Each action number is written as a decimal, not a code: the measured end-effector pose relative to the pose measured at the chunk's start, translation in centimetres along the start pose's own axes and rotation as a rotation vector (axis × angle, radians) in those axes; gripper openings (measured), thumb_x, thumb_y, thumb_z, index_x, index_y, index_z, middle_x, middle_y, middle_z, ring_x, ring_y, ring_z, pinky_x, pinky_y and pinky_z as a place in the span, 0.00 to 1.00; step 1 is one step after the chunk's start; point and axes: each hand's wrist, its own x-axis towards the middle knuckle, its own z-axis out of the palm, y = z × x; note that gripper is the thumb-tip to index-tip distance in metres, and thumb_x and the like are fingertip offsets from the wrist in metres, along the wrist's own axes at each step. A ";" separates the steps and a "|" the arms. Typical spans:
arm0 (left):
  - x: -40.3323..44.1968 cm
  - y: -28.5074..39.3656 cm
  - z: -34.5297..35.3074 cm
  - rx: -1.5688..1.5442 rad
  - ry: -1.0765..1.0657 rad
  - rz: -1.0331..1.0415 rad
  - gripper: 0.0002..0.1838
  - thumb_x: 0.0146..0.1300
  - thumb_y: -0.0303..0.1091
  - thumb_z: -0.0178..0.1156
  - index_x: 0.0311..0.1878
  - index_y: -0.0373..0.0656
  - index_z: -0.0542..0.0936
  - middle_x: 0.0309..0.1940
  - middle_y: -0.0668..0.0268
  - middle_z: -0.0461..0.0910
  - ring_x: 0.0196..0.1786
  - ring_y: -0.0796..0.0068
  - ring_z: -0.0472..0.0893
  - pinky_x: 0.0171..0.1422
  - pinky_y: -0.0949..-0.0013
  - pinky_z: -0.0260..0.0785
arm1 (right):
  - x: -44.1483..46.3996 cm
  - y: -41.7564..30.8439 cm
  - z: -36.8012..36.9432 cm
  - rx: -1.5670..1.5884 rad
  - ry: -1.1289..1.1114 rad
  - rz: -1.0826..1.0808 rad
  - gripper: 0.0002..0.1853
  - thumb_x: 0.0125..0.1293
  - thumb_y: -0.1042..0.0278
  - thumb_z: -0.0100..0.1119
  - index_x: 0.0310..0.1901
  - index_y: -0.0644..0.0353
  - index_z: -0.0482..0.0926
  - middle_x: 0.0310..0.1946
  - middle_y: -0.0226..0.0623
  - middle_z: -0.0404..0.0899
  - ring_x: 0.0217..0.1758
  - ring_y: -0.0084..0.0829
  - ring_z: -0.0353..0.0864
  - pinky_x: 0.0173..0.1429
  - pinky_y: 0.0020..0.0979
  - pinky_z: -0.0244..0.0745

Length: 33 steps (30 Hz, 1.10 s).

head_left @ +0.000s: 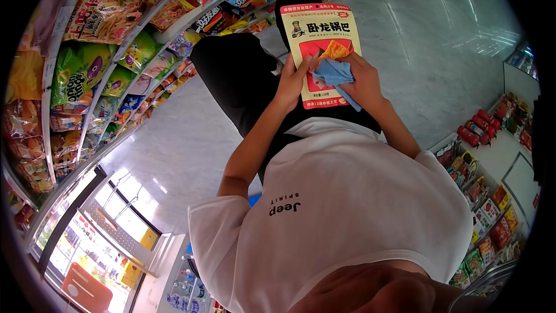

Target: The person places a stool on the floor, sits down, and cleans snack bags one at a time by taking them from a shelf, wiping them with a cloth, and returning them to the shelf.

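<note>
A cream and red snack bag [321, 29] with a picture of an orange crisp on it is held in front of my lap. My left hand [292, 84] grips the bag's left edge, with the thumb lying on its front. A blue cloth [334, 72] is bunched in my right hand [364, 80] and pressed against the front of the bag. Part of the cloth hangs down over the lower right of the bag. The fingers behind the bag are hidden.
Shelves of snack bags [81, 75] curve along the left and top. A grey floor [405, 40] lies beyond my legs [231, 75]. Red fire extinguishers [478, 127] and racks of packets [492, 214] stand at the right. A glass door [87, 249] is at lower left.
</note>
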 end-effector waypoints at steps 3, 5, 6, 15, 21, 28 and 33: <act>0.2 -0.4 -0.4 0.014 -0.017 0.009 0.22 0.78 0.41 0.58 0.68 0.42 0.69 0.59 0.63 0.78 0.59 0.74 0.80 0.62 0.67 0.76 | 2.2 0.8 -0.1 -0.050 -0.016 0.069 0.25 0.49 0.66 0.76 0.50 0.60 0.82 0.43 0.40 0.82 0.44 0.47 0.84 0.44 0.41 0.81; 0.2 -0.3 -0.1 0.020 0.002 0.033 0.22 0.78 0.41 0.58 0.68 0.42 0.69 0.59 0.62 0.78 0.59 0.74 0.80 0.62 0.66 0.77 | 3.6 2.2 0.8 -0.077 -0.001 0.079 0.25 0.50 0.65 0.77 0.51 0.61 0.81 0.44 0.42 0.82 0.46 0.49 0.84 0.48 0.42 0.80; 0.3 -0.2 0.0 0.022 0.012 0.045 0.22 0.78 0.41 0.58 0.68 0.42 0.69 0.59 0.62 0.78 0.59 0.73 0.81 0.62 0.66 0.77 | 4.3 3.0 1.5 -0.090 0.034 0.055 0.25 0.51 0.64 0.77 0.51 0.62 0.81 0.45 0.42 0.82 0.46 0.49 0.83 0.48 0.43 0.80; -0.1 0.2 0.1 -0.013 0.026 0.014 0.23 0.77 0.42 0.60 0.67 0.40 0.70 0.58 0.62 0.79 0.58 0.73 0.81 0.61 0.66 0.78 | 8.9 5.7 3.5 -0.200 0.115 0.142 0.22 0.57 0.58 0.73 0.48 0.63 0.79 0.45 0.45 0.81 0.48 0.52 0.82 0.46 0.45 0.78; -0.5 0.4 0.0 -0.074 0.043 0.105 0.22 0.76 0.37 0.61 0.67 0.39 0.71 0.58 0.62 0.80 0.57 0.74 0.82 0.60 0.68 0.77 | 6.5 4.4 1.6 -0.021 0.110 0.157 0.21 0.59 0.65 0.70 0.51 0.64 0.78 0.46 0.47 0.79 0.48 0.52 0.81 0.49 0.42 0.77; -1.7 2.2 0.4 -0.107 -0.009 0.239 0.26 0.77 0.39 0.53 0.72 0.36 0.67 0.63 0.60 0.76 0.64 0.71 0.77 0.68 0.65 0.70 | 1.8 -0.8 1.2 0.806 0.087 0.315 0.23 0.66 0.74 0.59 0.63 0.65 0.76 0.63 0.43 0.78 0.66 0.34 0.78 0.70 0.32 0.70; -2.7 2.7 1.6 0.199 -0.211 0.593 0.34 0.73 0.48 0.52 0.74 0.34 0.68 0.73 0.56 0.66 0.67 0.65 0.72 0.70 0.63 0.64 | 2.1 -1.4 0.2 1.207 0.167 0.614 0.19 0.76 0.66 0.55 0.63 0.68 0.76 0.59 0.43 0.82 0.60 0.31 0.83 0.66 0.30 0.76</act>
